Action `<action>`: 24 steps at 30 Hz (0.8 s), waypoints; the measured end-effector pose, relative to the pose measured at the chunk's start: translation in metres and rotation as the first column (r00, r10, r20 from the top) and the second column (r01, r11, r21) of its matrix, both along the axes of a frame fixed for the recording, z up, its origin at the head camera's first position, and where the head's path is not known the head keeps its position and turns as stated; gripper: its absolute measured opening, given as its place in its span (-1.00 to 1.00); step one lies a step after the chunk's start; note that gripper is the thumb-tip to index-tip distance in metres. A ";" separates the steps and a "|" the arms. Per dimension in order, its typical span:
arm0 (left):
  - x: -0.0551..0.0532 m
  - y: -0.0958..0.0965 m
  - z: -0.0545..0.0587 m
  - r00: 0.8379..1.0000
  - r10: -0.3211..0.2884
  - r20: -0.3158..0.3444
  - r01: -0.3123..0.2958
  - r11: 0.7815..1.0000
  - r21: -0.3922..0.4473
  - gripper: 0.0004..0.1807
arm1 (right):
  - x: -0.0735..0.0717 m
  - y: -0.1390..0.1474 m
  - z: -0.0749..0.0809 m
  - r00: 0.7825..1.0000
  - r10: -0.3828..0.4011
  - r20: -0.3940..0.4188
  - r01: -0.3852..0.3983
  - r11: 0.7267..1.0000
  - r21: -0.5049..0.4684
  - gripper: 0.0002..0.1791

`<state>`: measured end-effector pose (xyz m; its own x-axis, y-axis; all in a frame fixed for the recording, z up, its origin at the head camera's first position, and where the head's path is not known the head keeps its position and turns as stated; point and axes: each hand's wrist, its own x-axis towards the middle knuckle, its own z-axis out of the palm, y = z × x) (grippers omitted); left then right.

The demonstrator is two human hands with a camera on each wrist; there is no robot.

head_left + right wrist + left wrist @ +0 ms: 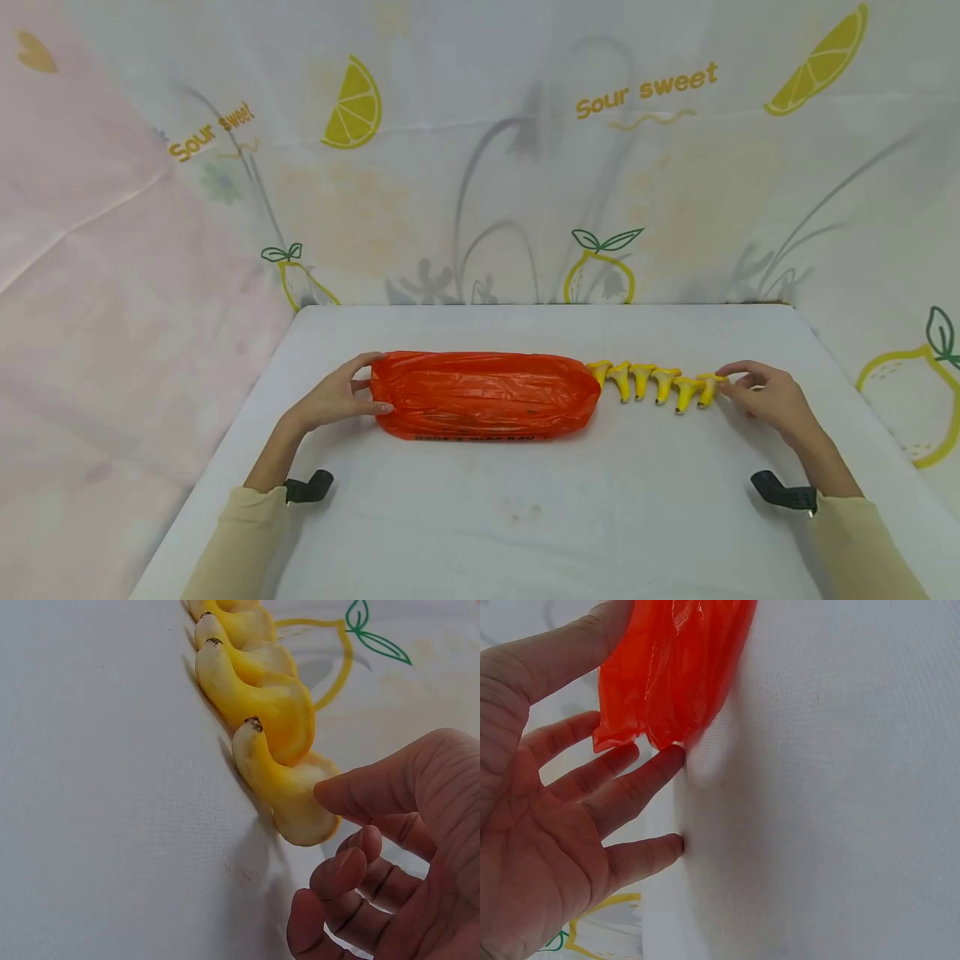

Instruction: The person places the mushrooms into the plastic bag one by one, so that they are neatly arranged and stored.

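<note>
A red plastic bag [487,396] lies flat and lengthwise, with dark print along its near edge. My left hand [337,396] is at its left end, fingers spread and fairly straight. In the left wrist view the thumb lies against the red plastic, and the fingertips [676,752] are right at the crumpled edge. To the right of the bag runs a row of several yellow trumpet-shaped mushrooms [663,383], the leftmost partly hidden by the bag. My right hand [768,396] pinches the rightmost mushroom [289,787] by its cap, thumb in front and index finger mostly hidden behind.
A white cloth covers the table [525,517], and its far edge meets a hanging curtain [480,167] printed with lemons and words. Dark bands with black devices are on both wrists. Pale curtain fabric [97,333] also hangs along the left side.
</note>
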<state>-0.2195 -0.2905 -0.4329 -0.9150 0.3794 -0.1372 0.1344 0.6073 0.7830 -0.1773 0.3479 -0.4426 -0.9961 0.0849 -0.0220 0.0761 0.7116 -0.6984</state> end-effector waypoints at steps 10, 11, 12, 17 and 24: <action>0.001 0.000 0.000 1.000 -0.018 -0.010 0.018 1.000 0.007 -0.02 | 0.008 0.002 0.001 0.999 -0.022 -0.041 0.022 1.000 -0.002 -0.60; 0.000 0.000 0.000 1.000 -0.017 -0.011 0.017 1.000 0.006 -0.02 | 0.009 0.002 0.002 0.998 -0.020 -0.055 0.020 1.000 -0.003 -0.61; 0.000 -0.001 -0.001 1.000 -0.015 -0.009 0.015 1.000 0.007 -0.03 | 0.010 0.002 0.003 0.997 -0.018 -0.070 0.018 1.000 -0.004 -0.62; 0.000 -0.001 -0.002 1.000 -0.010 -0.002 0.010 1.000 0.008 -0.02 | 0.013 -0.001 0.011 0.992 -0.006 -0.128 0.002 0.999 -0.034 -0.62; -0.001 -0.001 -0.001 1.000 -0.009 -0.007 0.009 1.000 0.002 -0.02 | 0.015 -0.013 0.027 0.984 0.019 -0.176 -0.038 0.993 -0.108 -0.63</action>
<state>-0.2205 -0.2918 -0.4334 -0.9126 0.3875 -0.1300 0.1451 0.6044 0.7834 -0.1625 0.3349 -0.4161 -0.9874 0.0631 0.1449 -0.0732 0.6298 -0.7733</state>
